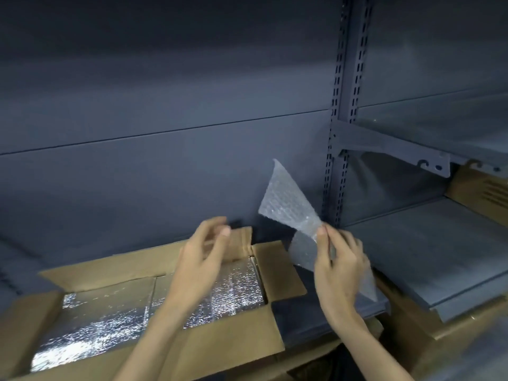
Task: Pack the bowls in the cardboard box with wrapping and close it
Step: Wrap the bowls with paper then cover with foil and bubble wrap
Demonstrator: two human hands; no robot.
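Brown cardboard box point(170, 350), crinkled silver lining point(110, 320), grey shelving point(439, 259).

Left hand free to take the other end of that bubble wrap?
Probably yes: the left hand hovers open and empty above the cardboard box, with only open air between it and the bubble wrap that the right hand pinches.

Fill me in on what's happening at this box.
A person is packing. The right hand pinches a sheet of bubble wrap beside the open cardboard box. The left hand hovers over the box with nothing in its grip. Silver foil liner shows inside; no bowls are visible.
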